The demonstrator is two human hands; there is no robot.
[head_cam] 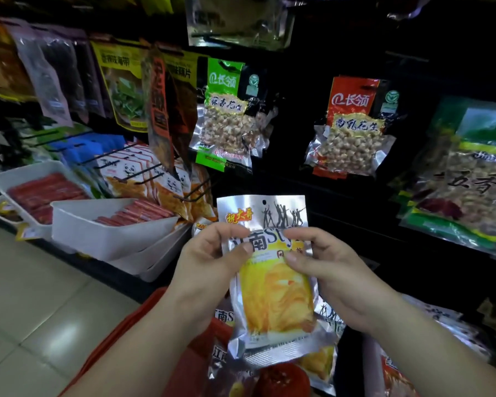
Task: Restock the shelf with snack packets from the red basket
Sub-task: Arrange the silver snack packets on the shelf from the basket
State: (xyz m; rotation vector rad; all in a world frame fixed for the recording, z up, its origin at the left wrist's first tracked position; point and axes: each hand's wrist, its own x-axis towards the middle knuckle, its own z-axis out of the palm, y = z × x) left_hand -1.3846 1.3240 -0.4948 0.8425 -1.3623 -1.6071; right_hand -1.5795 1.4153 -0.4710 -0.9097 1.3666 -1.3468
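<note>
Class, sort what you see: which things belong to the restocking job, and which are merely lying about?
Job: yellow packet, held by left hand and right hand; red basket; spare packets in it.
Lying about: green peanut bag; red peanut bag; white trays of sausages.

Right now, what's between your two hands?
A silver-and-yellow snack packet, held upright. The left hand and right hand pinch its sides. The head view shows it.

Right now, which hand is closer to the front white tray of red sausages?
Left. The left hand holds the snack packet by its left edge, just right of the white tray. The right hand holds the packet's other edge, farther from the tray.
</note>
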